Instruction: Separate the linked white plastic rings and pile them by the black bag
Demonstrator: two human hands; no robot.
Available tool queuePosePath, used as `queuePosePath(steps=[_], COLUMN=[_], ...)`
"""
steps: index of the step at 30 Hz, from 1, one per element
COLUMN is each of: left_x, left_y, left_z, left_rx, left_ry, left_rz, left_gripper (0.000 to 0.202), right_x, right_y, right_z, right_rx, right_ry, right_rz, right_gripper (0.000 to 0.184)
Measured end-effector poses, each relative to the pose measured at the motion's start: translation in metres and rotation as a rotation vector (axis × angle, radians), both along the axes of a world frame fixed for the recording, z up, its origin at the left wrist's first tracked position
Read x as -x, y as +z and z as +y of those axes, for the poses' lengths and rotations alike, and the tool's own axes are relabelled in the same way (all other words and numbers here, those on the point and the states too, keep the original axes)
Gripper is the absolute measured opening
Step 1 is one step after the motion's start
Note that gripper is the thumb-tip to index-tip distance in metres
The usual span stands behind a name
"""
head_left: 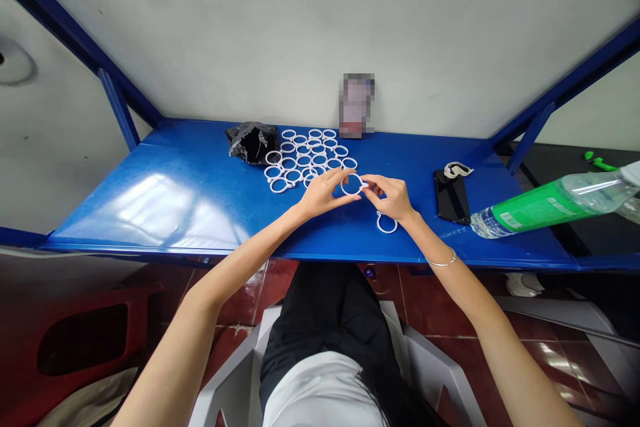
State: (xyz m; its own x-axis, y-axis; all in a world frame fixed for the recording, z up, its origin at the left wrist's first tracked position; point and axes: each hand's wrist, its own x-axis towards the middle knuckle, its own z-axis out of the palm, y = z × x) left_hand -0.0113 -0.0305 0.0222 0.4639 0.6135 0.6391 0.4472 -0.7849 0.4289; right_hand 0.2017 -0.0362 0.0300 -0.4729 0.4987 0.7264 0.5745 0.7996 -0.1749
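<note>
A white plastic ring with a small clip (351,194) is held up between my two hands, just above the blue table. My left hand (323,193) grips it from the left, thumb below and fingers above. On the other side, the fingertips of my right hand (393,194) pinch the small clip part. Another white ring (387,223) lies flat under my right wrist. Beyond my left hand, several more white rings (303,160) are spread in a cluster on the table, some partly hidden by my fingers.
A torn black plastic bag (254,142) stands open left of the cluster. At the back, a blurred upright object (356,107) leans on the wall. To the right lie a black phone (451,199), a white wristband-like item (457,169) and a green-labelled bottle (550,203) on the blue table (240,213).
</note>
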Motion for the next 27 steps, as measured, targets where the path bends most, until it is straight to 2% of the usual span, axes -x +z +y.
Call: queuePosePath(steps=[5,11,17,23,27], left_x=[-0.001,-0.0028,-0.0053,-0.0076,-0.0082], left_y=[0.001,0.0061,0.0046,0.0059,0.0039], left_z=[0.0002,-0.001,-0.0022,-0.0054,-0.0062], left_rx=[0.132,0.346,0.511,0.502,0.453], left_ry=[-0.039,-0.121,-0.209,-0.177,-0.179], left_rz=[-0.094,-0.151,-0.102,-0.196,-0.269], left_gripper=[0.052,0.048,0.056,0.044,0.05], right_x=[-0.0003,-0.0013,0.0015,0.0048,0.0051], right_y=[0.0005,0.0004,0.0001,-0.001,-0.0031], right_z=[-0.0011,-0.0014,-0.0021,-0.0026,-0.0019], right_rx=[-0.026,-0.101,-0.018,0.114,0.198], right_ry=[-0.045,-0.035,-0.038,-0.014,-0.049], right_rz=[-0.02,-0.05,-0.043,0.102,0.166], right_gripper=[0.021,0.02,0.021,0.016,0.019])
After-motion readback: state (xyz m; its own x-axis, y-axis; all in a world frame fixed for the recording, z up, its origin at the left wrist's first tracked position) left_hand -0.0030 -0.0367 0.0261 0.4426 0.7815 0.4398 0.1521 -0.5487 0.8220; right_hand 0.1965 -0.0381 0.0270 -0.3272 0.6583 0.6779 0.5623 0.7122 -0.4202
